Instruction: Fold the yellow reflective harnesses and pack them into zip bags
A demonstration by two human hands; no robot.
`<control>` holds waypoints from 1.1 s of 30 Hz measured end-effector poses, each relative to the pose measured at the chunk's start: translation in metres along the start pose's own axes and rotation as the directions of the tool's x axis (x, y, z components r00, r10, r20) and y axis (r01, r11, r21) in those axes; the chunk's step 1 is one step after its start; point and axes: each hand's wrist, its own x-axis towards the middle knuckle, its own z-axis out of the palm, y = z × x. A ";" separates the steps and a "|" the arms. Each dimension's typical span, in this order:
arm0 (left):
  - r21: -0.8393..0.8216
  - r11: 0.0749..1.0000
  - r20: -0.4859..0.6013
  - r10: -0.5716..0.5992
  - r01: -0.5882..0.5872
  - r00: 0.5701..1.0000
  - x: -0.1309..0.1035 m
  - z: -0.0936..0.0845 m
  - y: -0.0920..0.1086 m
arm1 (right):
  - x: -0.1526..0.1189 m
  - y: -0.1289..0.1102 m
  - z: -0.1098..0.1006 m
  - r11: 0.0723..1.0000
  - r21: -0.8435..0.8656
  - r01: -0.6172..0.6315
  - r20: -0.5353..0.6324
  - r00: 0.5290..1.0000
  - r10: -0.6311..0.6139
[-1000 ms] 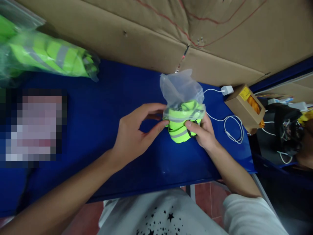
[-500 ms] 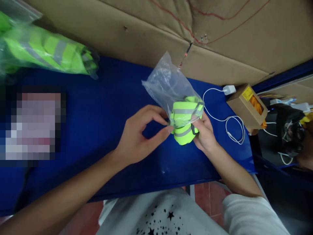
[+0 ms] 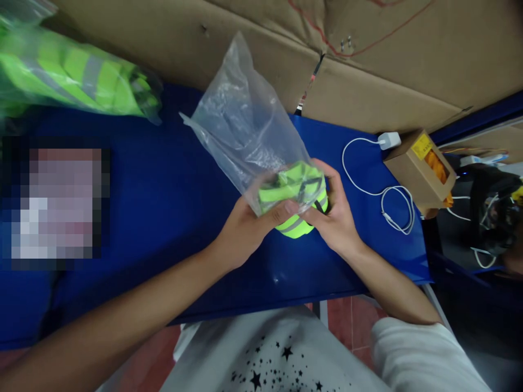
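Between my two hands is a rolled neon-yellow reflective vest with grey stripes and a dark strap or trim. A clear plastic bag covers its upper part, and the rest of the bag stretches up and to the left. My left hand grips the bag and roll from the left, thumb across the front, other fingers hidden behind the plastic. My right hand holds the roll's right side, thumb in front and fingers curled over the back. The lower end of the roll sticks out of the bag.
Bagged neon-yellow reflective vests lie at the far left of the blue table. A blurred-out rectangular object is below them. To the right are a white charger cable and a cardboard box. Cardboard lines the back.
My left hand has moved from pinching the bag's edge to gripping the roll. The bag now extends further up and left, and the roll has shifted slightly left.
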 end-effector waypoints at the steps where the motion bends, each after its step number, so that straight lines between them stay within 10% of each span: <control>1: -0.015 1.000 0.010 -0.007 0.007 1.000 0.001 0.001 0.000 | 0.000 0.000 0.001 0.998 0.051 -0.046 0.008 0.999 0.046; 8: 0.036 0.995 -0.051 0.091 -0.089 0.995 0.002 -0.001 0.011 | 0.010 -0.014 0.004 0.893 0.397 -0.213 0.160 0.974 0.161; 17: 0.050 0.998 0.035 0.029 -0.031 0.999 0.003 -0.010 0.002 | 0.000 -0.013 0.011 0.967 0.243 -0.079 -0.078 0.992 0.101; 22: 0.003 1.000 0.105 -0.017 0.017 0.994 0.004 -0.009 0.001 | -0.001 -0.010 0.008 0.928 0.343 -0.146 -0.017 0.987 0.162; 33: 0.124 0.977 -0.026 0.177 -0.173 0.984 0.011 -0.022 0.023 | 0.000 -0.014 -0.010 0.960 -0.203 0.193 -0.194 0.953 -0.232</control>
